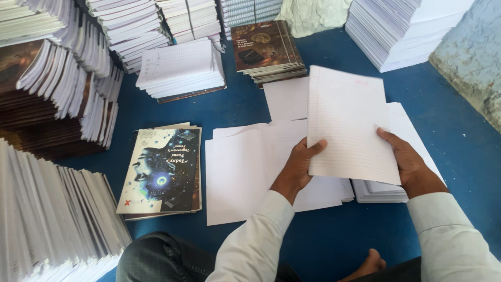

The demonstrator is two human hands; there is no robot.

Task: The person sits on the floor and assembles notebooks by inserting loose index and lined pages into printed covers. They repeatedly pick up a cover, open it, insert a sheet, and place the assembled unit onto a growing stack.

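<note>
Both my hands hold up a bundle of lined white sheets [347,122] above the blue floor. My left hand [300,164] grips its lower left edge, thumb on top. My right hand [409,162] grips the lower right edge. Under the bundle lie loose plain white sheets [242,172] spread on the floor, and a low stack of lined sheets [383,190] sits beneath my right hand. A small pile of dark printed notebook covers [164,169] lies to the left of the loose sheets.
Tall stacks of bound notebooks [49,224] stand at the left and along the back. A white sheet stack [180,70] and a brown cover pile [269,49] sit at the rear. Another paper stack [402,31] stands at back right beside a rough wall [472,57]. My knee [156,258] is at the bottom.
</note>
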